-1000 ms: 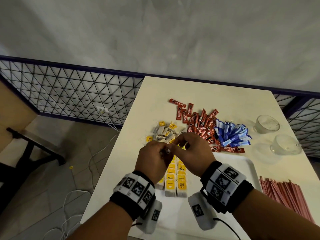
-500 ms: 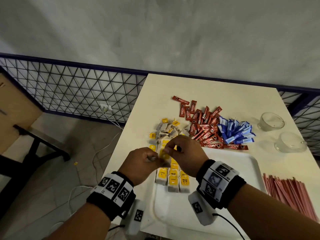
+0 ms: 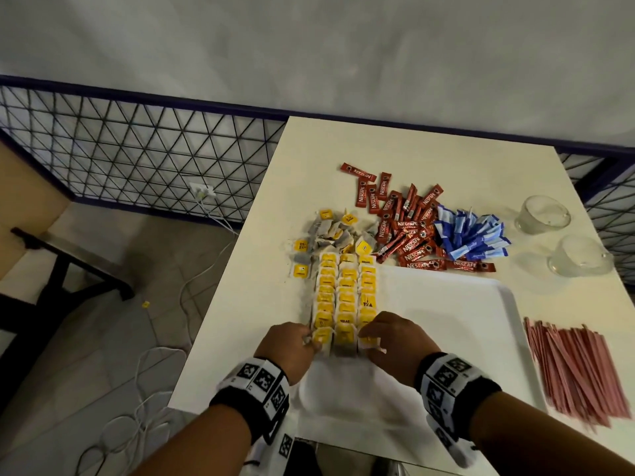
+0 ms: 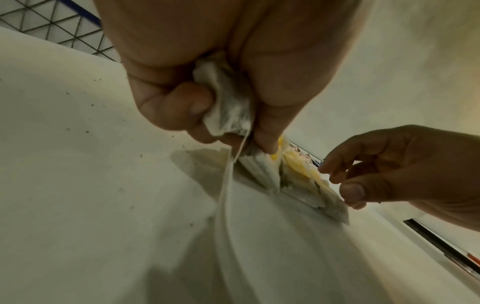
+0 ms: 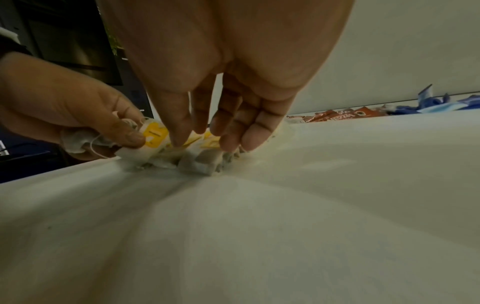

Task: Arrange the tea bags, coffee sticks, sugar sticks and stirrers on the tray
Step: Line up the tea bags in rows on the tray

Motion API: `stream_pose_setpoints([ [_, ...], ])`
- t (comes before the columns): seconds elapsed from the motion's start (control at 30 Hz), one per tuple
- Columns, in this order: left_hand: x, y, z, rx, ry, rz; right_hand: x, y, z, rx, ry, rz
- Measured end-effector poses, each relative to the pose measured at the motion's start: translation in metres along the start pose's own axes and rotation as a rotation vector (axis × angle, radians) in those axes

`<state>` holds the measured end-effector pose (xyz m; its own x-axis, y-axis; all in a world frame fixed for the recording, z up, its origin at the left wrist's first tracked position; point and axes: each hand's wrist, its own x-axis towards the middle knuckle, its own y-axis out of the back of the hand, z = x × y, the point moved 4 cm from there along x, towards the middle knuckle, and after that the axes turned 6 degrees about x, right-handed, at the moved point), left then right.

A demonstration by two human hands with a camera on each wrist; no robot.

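Note:
Three rows of yellow-tagged tea bags (image 3: 347, 297) lie on the left part of the white tray (image 3: 446, 321). My left hand (image 3: 311, 340) is at the near end of the left row. It grips a crumpled tea bag (image 4: 228, 107) in its curled fingers, with the string hanging down, and its thumb lies on the nearest bag of the row. My right hand (image 3: 369, 336) touches the near end of the right row (image 5: 207, 142) with straight fingers (image 5: 249, 139) and holds nothing. Loose tea bags (image 3: 330, 235), red coffee sticks (image 3: 405, 231) and blue sugar sticks (image 3: 470, 235) lie beyond the tray.
Pink stirrers (image 3: 577, 369) lie in a heap to the right of the tray. Two glass cups (image 3: 543, 214) (image 3: 580, 255) stand at the back right. The table's left edge drops to the floor, with cables there and a mesh railing behind.
Both hands came down and toward me, from together above the rows to apart at the rows' near end. The left hand still grips a tea bag.

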<state>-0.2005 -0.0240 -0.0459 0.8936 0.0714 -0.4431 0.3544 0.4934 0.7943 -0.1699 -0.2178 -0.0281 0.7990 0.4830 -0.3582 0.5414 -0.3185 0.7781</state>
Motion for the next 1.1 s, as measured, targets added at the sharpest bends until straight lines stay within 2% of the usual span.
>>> stream_pose_setpoints([
  [0.27,0.005,-0.006,-0.007,-0.106,0.119,0.095,0.001,-0.014,0.006,0.045,-0.012,0.003],
  [0.93,0.002,-0.001,0.005,-0.071,0.001,0.109,0.002,-0.011,0.001,-0.014,0.035,0.011],
  [1.0,0.002,0.003,0.005,-0.196,0.022,0.114,0.001,-0.005,-0.003,-0.001,0.043,0.047],
  [1.03,0.003,0.006,0.005,-0.376,0.051,0.117,0.001,0.000,-0.007,0.022,0.062,0.095],
  [1.1,0.003,0.010,0.008,-0.977,0.206,0.022,0.002,0.013,-0.019,0.094,0.134,0.214],
])
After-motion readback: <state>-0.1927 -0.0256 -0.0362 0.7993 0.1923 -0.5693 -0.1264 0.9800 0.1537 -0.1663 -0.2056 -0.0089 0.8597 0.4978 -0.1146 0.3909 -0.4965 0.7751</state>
